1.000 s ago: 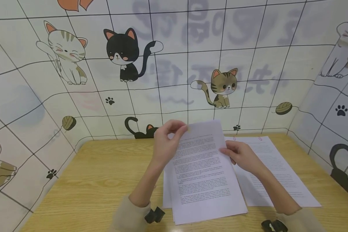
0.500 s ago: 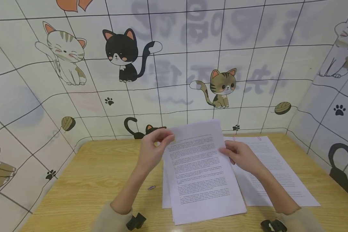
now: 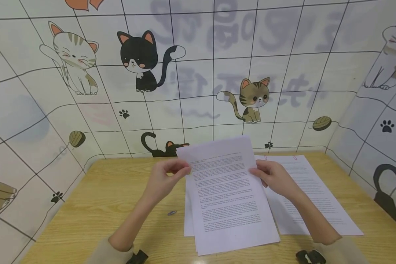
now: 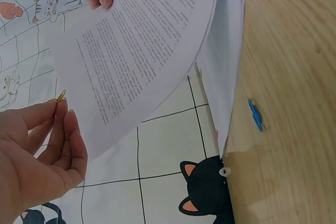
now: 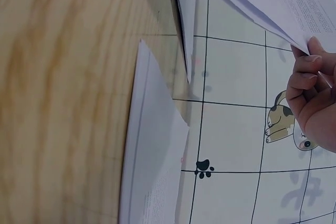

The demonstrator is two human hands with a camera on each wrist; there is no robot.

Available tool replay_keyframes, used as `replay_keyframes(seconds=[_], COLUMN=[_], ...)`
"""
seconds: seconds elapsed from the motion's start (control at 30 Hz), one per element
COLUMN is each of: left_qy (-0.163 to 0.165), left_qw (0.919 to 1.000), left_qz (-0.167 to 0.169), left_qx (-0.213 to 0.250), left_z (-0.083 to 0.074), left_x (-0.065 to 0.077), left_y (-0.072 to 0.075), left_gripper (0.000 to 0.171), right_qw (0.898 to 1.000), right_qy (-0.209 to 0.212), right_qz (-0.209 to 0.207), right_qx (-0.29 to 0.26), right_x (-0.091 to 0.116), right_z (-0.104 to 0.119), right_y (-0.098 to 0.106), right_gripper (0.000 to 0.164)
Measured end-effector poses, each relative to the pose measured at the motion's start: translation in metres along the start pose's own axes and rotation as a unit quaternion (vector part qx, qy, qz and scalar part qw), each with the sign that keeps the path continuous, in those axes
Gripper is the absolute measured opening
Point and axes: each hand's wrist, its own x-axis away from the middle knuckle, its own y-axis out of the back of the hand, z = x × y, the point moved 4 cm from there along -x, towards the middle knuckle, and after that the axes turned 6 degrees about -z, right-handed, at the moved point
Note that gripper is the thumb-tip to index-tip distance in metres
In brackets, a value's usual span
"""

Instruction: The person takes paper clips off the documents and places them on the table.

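Between left thumb and fingertip I pinch a small yellow paper clip (image 4: 61, 96), apart from the paper in the left wrist view. My left hand (image 3: 163, 179) is at the left edge of the raised printed sheets (image 3: 227, 198). Those sheets lean upright with their top tilted back, and my right hand (image 3: 274, 178) pinches their right edge between thumb and fingers. In the right wrist view the sheets' edges fan slightly apart above my right fingertips (image 5: 314, 59). More paper (image 3: 189, 220) lies beneath the raised sheets, mostly hidden by them.
A printed stack (image 3: 313, 198) with two pink paper clips (image 3: 295, 158) at its top edge lies to the right on the wooden table (image 3: 112, 205). A blue clip-like piece (image 4: 255, 115) lies left of the papers. Walls with cat drawings (image 3: 138, 62) enclose the table.
My left hand has moved down and left from the sheets' top edge with the yellow paper clip, uncovering the top-left corner and the small piece on the table. My right hand stays put.
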Motion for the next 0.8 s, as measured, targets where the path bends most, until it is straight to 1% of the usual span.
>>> replay_keyframes(seconds=[0.13,0.33,0.47,0.63,0.8], left_qy=[0.014,0.018,0.027,0.055,0.072], left_qw=[0.9994,0.9971,0.9948,0.9899,0.9825], left_qz=[0.029,0.070,0.093,0.127,0.169], left_qx=[-0.012,-0.023,-0.032,-0.031,-0.030], left_z=[0.011,0.025,0.035,0.047,0.055], left_x=[0.005,0.012,0.017,0.027,0.034], left_y=[0.004,0.009,0.013,0.014,0.013], left_gripper=[0.005,0.007,0.006,0.003,0.003], right_qw=[1.000,1.000,1.000,1.000,1.000], right_qy=[-0.002,0.001,0.003,0.001,-0.003], right_qz=[0.002,-0.001,-0.001,-0.002,0.003], right_qx=[-0.002,0.002,-0.001,0.001,-0.004], right_x=[0.000,0.000,-0.001,-0.002,-0.001], right_z=[0.000,0.001,0.001,0.001,0.000], right_y=[0.000,0.000,0.001,0.000,0.000], right_gripper=[0.024,0.021,0.019,0.015,0.021])
